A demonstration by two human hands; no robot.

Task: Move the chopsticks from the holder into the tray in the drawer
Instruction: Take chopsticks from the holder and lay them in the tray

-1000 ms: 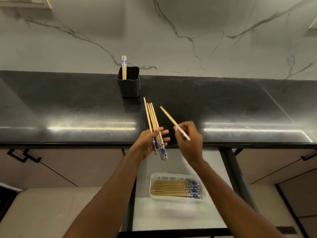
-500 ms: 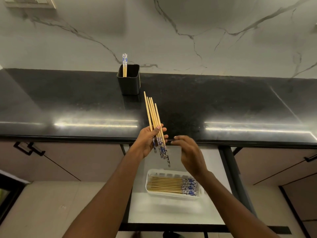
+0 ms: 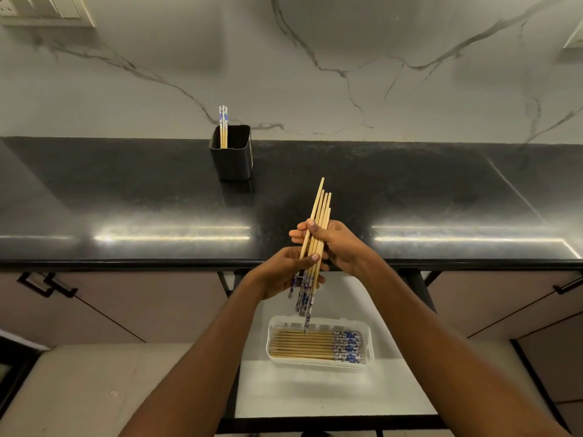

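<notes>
Both hands hold one bundle of several wooden chopsticks [image 3: 319, 212] with blue-patterned ends pointing down, over the counter's front edge. My left hand [image 3: 284, 272] grips the lower part, thumb across the sticks. My right hand [image 3: 334, 244] wraps the upper part from the right. Below them a white tray [image 3: 368, 339] lies in the open drawer [image 3: 315, 395] with several chopsticks laid flat, blue ends to the right. A black square holder [image 3: 232, 160] stands at the back of the counter with three chopsticks [image 3: 223, 126] upright in its left corner.
The black stone counter [image 3: 126, 200] runs the full width, backed by a white marble wall [image 3: 347, 74]. Closed cabinet fronts with black handles [image 3: 47, 285] flank the drawer. A switch plate [image 3: 44, 9] sits at the top left.
My right hand has moved up from beside the bundle and closed around its upper part. The bundle has tilted from leaning left to leaning right, and the loose chopstick has joined it.
</notes>
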